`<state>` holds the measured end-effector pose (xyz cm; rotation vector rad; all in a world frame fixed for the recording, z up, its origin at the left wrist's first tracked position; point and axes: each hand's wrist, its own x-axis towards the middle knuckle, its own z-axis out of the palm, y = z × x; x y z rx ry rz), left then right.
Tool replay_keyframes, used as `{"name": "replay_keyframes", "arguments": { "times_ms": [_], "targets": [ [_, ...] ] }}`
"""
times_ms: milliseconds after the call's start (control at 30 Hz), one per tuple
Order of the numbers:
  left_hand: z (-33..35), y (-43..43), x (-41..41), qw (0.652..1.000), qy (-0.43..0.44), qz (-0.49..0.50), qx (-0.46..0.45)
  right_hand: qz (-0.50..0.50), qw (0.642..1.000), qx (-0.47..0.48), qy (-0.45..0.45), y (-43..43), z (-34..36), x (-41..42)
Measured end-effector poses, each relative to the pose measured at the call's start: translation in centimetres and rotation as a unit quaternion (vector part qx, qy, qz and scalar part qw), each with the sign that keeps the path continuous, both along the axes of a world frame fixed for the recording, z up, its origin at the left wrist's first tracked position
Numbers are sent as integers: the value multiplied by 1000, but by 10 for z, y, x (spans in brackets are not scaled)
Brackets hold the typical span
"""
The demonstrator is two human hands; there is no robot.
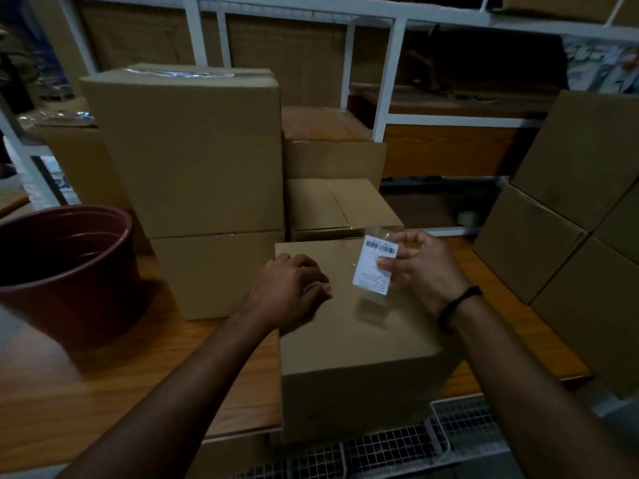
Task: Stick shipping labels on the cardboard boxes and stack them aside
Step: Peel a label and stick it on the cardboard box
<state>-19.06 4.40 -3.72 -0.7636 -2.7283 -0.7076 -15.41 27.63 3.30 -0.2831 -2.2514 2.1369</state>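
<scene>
The room is a dim storeroom. White metal shelving (387,74) runs along the far wall, and a wooden table (103,392) fills the near ground. The low light leaves the shelf contents hard to make out from my station.

Hidden or cut off:
- A red-brown bucket (65,267) on the left of the table is cut by the frame edge.
- A wire basket (460,426) shows only in part, below the near table edge.
- The right stack (570,219) of boxes runs out of frame. I count at least four there.
- The label (375,264) shows a barcode along its top. The lines of print below it are too small to read.

Count:
- One near box (363,340), closed, stands at the near edge of the table.
- Two large boxes form the left stack (193,150), one on the other.
- Two smaller boxes (339,205) sit behind the near box.
- There is one label and one bucket.

Hands:
- The left hand (290,295) rests on the left part of the near box's top, with its fingers loosely bent and gripping nothing.
- The right hand (425,267), with a black wristband (458,304), pinches the label between thumb and fingertips.
- The label is held tilted over the far right part of the near box's top. I cannot tell whether its lower edge touches the cardboard.
</scene>
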Motion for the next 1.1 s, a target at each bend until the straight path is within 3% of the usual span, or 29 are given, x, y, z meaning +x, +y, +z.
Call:
{"name": "replay_keyframes", "arguments": {
  "times_ms": [67,133,267,367,433,500,567,633,700,800,967,1100],
  "targets": [
    [10,5,5,969,-122,11,213,12,1000,17,-10,-15,-6,-4],
    [24,8,12,919,-209,14,333,24,999,38,-7,-27,-9,-5],
    [36,4,17,867,-316,16,386,50,998,21,15,-47,-12,-3],
    [36,-9,13,843,-339,59,413,56,998,23,35,-56,-16,0],
    [36,-20,13,822,-344,75,448,36,989,105,101,-57,-23,1],
    [37,-33,14,808,-347,95,466,23,930,278,241,-54,-30,1],
    [35,-46,14,801,-359,104,467,60,828,399,389,-51,-38,-1],
    [33,-58,15,802,-376,106,452,121,753,468,446,-58,-42,-1],
    [31,-68,16,803,-392,97,438,163,700,511,471,-72,-46,-3],
    [31,-83,22,797,-426,83,419,181,667,504,517,-95,-49,-11],
    [24,-116,35,777,-446,54,442,201,657,502,525,-128,-51,-16],
    [19,-154,46,756,-446,40,477,238,625,498,552,-164,-55,-32]
  ]
}}
